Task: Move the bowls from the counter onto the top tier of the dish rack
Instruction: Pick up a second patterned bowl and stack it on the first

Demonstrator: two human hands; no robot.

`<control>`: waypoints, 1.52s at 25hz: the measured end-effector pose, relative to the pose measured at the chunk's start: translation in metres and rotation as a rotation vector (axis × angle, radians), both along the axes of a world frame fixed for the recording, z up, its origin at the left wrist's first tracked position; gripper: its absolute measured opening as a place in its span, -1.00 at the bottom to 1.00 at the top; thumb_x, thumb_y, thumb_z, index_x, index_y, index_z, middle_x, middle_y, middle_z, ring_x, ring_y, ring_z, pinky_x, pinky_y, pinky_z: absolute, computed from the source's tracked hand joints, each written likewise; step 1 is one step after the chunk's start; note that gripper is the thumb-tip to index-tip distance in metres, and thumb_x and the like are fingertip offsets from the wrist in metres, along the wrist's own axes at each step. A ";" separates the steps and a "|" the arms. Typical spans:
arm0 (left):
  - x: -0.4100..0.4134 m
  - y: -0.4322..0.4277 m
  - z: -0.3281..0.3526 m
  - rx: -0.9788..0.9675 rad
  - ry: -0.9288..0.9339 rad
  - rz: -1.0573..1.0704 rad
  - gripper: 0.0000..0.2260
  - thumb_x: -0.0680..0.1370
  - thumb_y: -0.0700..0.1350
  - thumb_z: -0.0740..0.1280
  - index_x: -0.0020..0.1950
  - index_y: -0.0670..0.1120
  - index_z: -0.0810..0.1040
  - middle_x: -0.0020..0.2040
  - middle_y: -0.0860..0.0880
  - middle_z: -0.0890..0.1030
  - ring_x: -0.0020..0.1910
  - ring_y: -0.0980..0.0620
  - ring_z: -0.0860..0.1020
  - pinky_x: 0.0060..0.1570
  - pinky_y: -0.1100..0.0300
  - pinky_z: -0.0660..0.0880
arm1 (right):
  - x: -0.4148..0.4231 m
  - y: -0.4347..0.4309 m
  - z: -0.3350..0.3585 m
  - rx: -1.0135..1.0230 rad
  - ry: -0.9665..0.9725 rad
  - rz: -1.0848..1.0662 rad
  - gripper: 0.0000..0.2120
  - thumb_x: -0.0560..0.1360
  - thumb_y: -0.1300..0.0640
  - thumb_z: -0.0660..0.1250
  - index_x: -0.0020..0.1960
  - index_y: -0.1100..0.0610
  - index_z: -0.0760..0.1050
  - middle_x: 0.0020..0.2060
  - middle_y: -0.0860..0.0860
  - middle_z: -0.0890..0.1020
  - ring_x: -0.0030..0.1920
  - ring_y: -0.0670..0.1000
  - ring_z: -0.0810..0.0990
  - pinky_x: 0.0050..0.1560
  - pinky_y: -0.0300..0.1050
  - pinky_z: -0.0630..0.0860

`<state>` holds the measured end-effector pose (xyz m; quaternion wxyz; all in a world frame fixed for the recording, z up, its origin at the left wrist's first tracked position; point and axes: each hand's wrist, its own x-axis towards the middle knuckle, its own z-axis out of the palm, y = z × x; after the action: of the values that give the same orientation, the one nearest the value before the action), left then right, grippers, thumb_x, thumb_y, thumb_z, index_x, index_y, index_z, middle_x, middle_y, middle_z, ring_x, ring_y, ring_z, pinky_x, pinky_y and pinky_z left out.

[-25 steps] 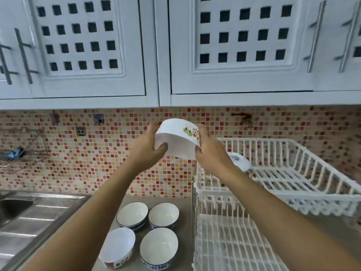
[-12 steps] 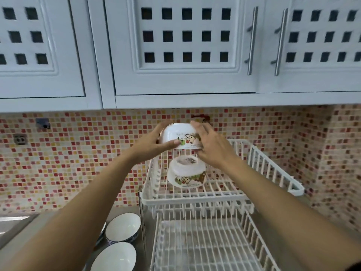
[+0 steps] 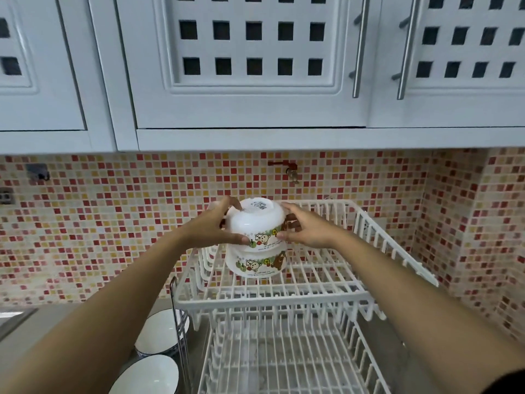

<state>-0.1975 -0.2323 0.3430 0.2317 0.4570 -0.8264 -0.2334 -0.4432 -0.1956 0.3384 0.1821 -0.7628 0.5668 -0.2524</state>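
Observation:
An upside-down white cartoon bowl (image 3: 255,220) sits stacked on a second upside-down cartoon bowl (image 3: 257,265), which rests on the top tier (image 3: 321,282) of the white dish rack. My left hand (image 3: 216,226) grips the upper bowl's left side and my right hand (image 3: 305,227) grips its right side. Two white bowls with dark rims (image 3: 160,331) (image 3: 145,375) stand upright on the counter at the lower left, partly cut off by my left arm.
The rack's lower tier (image 3: 284,356) lies under the top one. White wall cabinets (image 3: 250,64) hang above the mosaic tile backsplash (image 3: 113,223). A red tap (image 3: 289,167) sticks out of the wall behind the rack. A sink edge (image 3: 14,319) shows at far left.
Both hands have lowered the held bowl, turned upside down, onto the bowl on the top tier. The view has shifted right, so fewer counter bowls show.

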 end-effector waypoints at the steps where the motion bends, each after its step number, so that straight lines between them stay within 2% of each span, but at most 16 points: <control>1: 0.000 -0.001 -0.001 -0.001 -0.057 0.014 -0.37 0.22 0.22 0.52 0.15 0.23 0.25 0.28 -0.07 0.42 0.16 -0.09 0.54 0.02 -0.03 0.63 | 0.000 -0.001 -0.003 0.002 0.007 0.009 -0.21 0.46 -0.02 0.39 0.54 -0.01 0.01 0.51 0.02 0.21 0.47 0.11 0.25 0.42 0.03 0.24; 3: -0.001 -0.007 -0.005 -0.012 -0.136 0.032 -0.34 0.20 0.27 0.51 0.15 0.21 0.24 0.25 -0.06 0.43 0.14 -0.08 0.54 0.03 -0.03 0.61 | 0.000 -0.003 -0.008 0.027 0.005 0.014 -0.20 0.47 0.00 0.39 0.54 -0.04 -0.01 0.51 0.06 0.21 0.47 0.12 0.25 0.43 0.05 0.24; 7: -0.006 -0.010 -0.008 -0.019 -0.264 0.030 -0.39 0.29 0.18 0.51 0.16 0.16 0.21 0.15 -0.06 0.49 0.05 -0.07 0.53 -0.12 0.20 0.53 | 0.000 -0.007 -0.017 0.088 0.055 -0.006 -0.20 0.46 0.01 0.41 0.53 -0.03 -0.01 0.49 0.09 0.26 0.43 0.13 0.31 0.40 0.08 0.30; 12: -0.013 -0.005 -0.011 -0.013 -0.410 0.002 -0.37 0.35 0.16 0.47 0.26 0.07 0.21 0.21 -0.13 0.53 0.01 -0.12 0.58 -0.03 0.06 0.57 | 0.003 -0.005 -0.020 0.172 0.114 -0.011 -0.19 0.44 0.03 0.43 0.51 -0.01 0.00 0.46 0.09 0.32 0.40 0.11 0.36 0.37 0.10 0.34; 14: -0.014 0.001 -0.008 -0.022 -0.433 -0.011 -0.32 0.38 0.14 0.47 0.36 0.06 0.17 0.33 -0.16 0.47 0.14 -0.16 0.56 0.11 0.01 0.53 | 0.006 -0.002 -0.014 0.182 0.153 -0.018 -0.15 0.44 0.07 0.44 0.53 -0.01 -0.03 0.49 0.07 0.26 0.42 0.11 0.33 0.38 0.09 0.33; 16: -0.008 0.009 0.000 -0.105 -0.409 -0.026 -0.26 0.40 0.12 0.45 0.44 0.05 0.12 0.46 -0.11 0.35 0.35 -0.16 0.42 0.32 -0.04 0.37 | 0.016 0.004 -0.004 0.145 0.161 -0.012 -0.12 0.43 0.14 0.44 0.54 0.00 -0.07 0.52 0.07 0.19 0.45 0.12 0.28 0.41 0.05 0.31; 17: -0.003 0.014 0.006 -0.154 -0.380 -0.015 -0.27 0.42 0.11 0.43 0.47 0.02 0.12 0.49 -0.09 0.31 0.40 -0.14 0.37 0.36 -0.05 0.31 | 0.024 0.007 0.003 0.103 0.164 -0.008 -0.13 0.44 0.19 0.42 0.54 0.02 -0.06 0.52 0.08 0.17 0.46 0.12 0.27 0.40 0.01 0.31; 19: 0.017 0.021 0.016 -0.241 -0.315 0.039 -0.36 0.50 0.11 0.33 0.48 -0.02 0.14 0.50 -0.08 0.29 0.40 -0.14 0.38 0.36 -0.02 0.32 | 0.046 0.013 0.016 -0.014 0.207 -0.002 -0.19 0.46 0.24 0.36 0.55 0.04 -0.04 0.54 0.07 0.12 0.49 0.11 0.20 0.41 -0.02 0.26; 22: 0.064 0.028 0.026 -0.288 -0.282 0.189 -0.46 0.58 0.12 0.17 0.49 -0.07 0.15 0.48 -0.13 0.32 0.36 -0.15 0.43 0.36 -0.05 0.34 | 0.097 0.015 0.032 -0.146 0.234 0.050 -0.29 0.52 0.17 0.28 0.55 0.05 -0.02 0.55 0.05 0.06 0.53 0.09 0.08 0.50 0.04 0.13; 25: 0.128 0.038 0.019 -0.248 -0.271 0.334 -0.51 0.62 0.09 0.10 0.48 -0.12 0.19 0.44 -0.19 0.38 0.34 -0.18 0.45 0.32 -0.04 0.36 | 0.175 0.015 0.032 -0.190 0.207 0.164 -0.37 0.58 0.06 0.20 0.55 0.09 -0.01 0.55 0.07 0.08 0.53 0.09 0.10 0.48 0.02 0.12; 29: 0.205 0.055 -0.017 -0.127 -0.288 0.538 -0.54 0.63 0.08 0.06 0.46 -0.13 0.23 0.39 -0.21 0.44 0.32 -0.21 0.46 0.29 -0.05 0.39 | 0.277 0.011 -0.002 -0.135 0.236 0.248 -0.37 0.58 0.03 0.17 0.55 0.11 -0.02 0.55 0.10 0.08 0.53 0.13 0.11 0.49 0.07 0.15; 31: 0.242 0.066 -0.040 -0.056 -0.317 0.613 -0.53 0.63 0.08 0.05 0.46 -0.16 0.25 0.36 -0.23 0.47 0.32 -0.22 0.45 0.28 -0.04 0.37 | 0.321 0.005 -0.033 -0.052 0.258 0.277 -0.37 0.59 0.03 0.16 0.54 0.15 -0.03 0.54 0.12 0.09 0.52 0.16 0.12 0.48 0.06 0.16; 35: 0.314 0.070 -0.119 0.115 -0.365 0.718 -0.55 0.63 0.04 0.08 0.44 -0.17 0.29 0.42 -0.20 0.41 0.37 -0.21 0.40 0.33 -0.03 0.32 | 0.394 -0.014 -0.116 0.143 0.274 0.326 -0.48 0.59 0.03 0.14 0.47 0.23 0.13 0.42 0.21 0.30 0.38 0.21 0.33 0.34 0.05 0.32; 38: 0.315 0.074 -0.167 0.222 -0.396 0.765 -0.52 0.63 0.05 0.07 0.48 -0.18 0.22 0.44 -0.23 0.37 0.40 -0.22 0.37 0.36 -0.04 0.30 | 0.398 -0.019 -0.163 0.168 0.295 0.229 -0.48 0.60 0.02 0.12 0.47 0.25 0.14 0.42 0.21 0.31 0.39 0.21 0.33 0.34 0.05 0.32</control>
<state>0.1171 -0.1580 0.1758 0.0882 0.7881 -0.5961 -0.1259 -0.0455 -0.2146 0.1755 0.1875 -0.8332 0.5159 -0.0673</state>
